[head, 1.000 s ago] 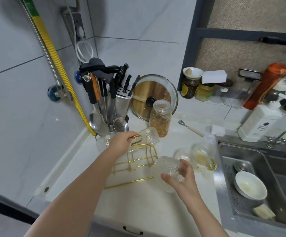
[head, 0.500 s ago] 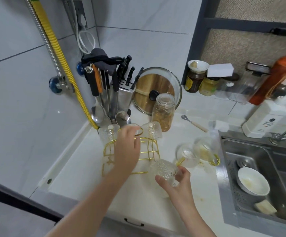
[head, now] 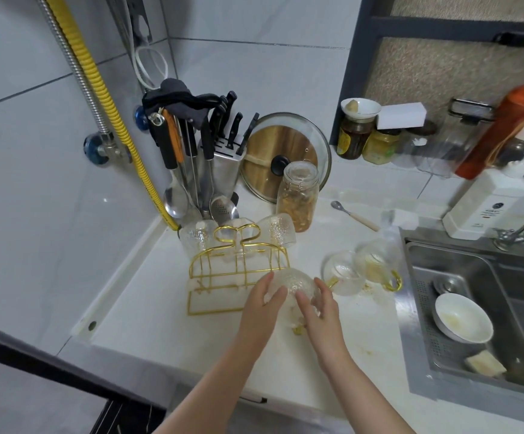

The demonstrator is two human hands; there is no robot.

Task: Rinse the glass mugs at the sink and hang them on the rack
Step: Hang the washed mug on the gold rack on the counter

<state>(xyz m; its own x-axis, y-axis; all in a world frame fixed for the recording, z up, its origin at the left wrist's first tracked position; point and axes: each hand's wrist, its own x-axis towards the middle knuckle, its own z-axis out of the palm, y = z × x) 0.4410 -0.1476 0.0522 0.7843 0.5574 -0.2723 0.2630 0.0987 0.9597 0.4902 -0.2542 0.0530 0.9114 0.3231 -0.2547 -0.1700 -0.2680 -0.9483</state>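
Observation:
A textured glass mug point(head: 295, 285) is held bottom-up between both hands, just right of the gold wire rack point(head: 223, 274) standing upright on the white counter. My left hand point(head: 262, 303) cups its left side and my right hand point(head: 320, 308) its right side. Two glass mugs point(head: 196, 234) point(head: 278, 230) hang at the rack's back corners. Two more mugs with gold handles point(head: 343, 272) point(head: 378, 261) lie on their sides on the counter beside the sink point(head: 417, 296).
Behind the rack stand a utensil holder and knife block point(head: 220, 170), a glass jar point(head: 298, 198), and a pot lid point(head: 285, 151). A spoon point(head: 354, 216) lies on the counter. The sink holds a white bowl point(head: 462, 321) and a sponge point(head: 486, 364). A soap dispenser point(head: 483, 205) stands behind it.
The rack, tipped over a second ago, now stands upright. My left hand has left the rack and joined the right hand on the mug, which has moved closer to the rack.

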